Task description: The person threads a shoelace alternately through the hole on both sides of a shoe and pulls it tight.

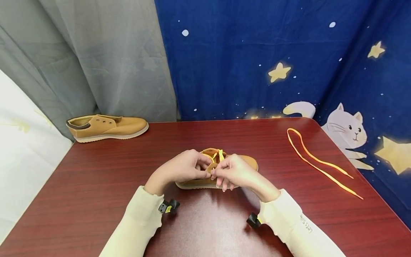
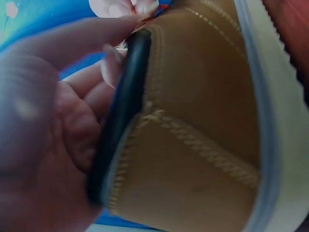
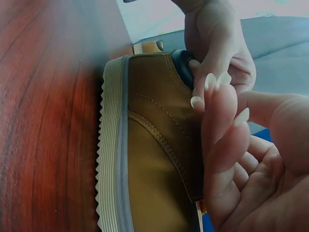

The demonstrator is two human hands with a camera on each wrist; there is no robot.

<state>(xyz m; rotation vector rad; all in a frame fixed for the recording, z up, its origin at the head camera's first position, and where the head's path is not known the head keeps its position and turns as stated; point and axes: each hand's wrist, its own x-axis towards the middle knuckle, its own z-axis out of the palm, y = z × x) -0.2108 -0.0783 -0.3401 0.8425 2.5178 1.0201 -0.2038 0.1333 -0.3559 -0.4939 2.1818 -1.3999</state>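
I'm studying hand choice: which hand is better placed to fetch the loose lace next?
Probably the right: the right grip is on the held shoe's toe side, nearer the loose lace. The left grip is toward the heel, farther away, and would likely have to reach across.

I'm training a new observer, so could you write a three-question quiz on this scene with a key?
1. True or false: the left hand and the right hand are both at the near shoe.
2. Fill in the blank: as the person sees it, the far shoe stands by the back ___ corner of the table.
3. Where does the loose lace lie?
A) Inside the far shoe
B) On the table, to the right of both hands
C) Over the left sleeve

Key: 1. True. 2. Left. 3. B.
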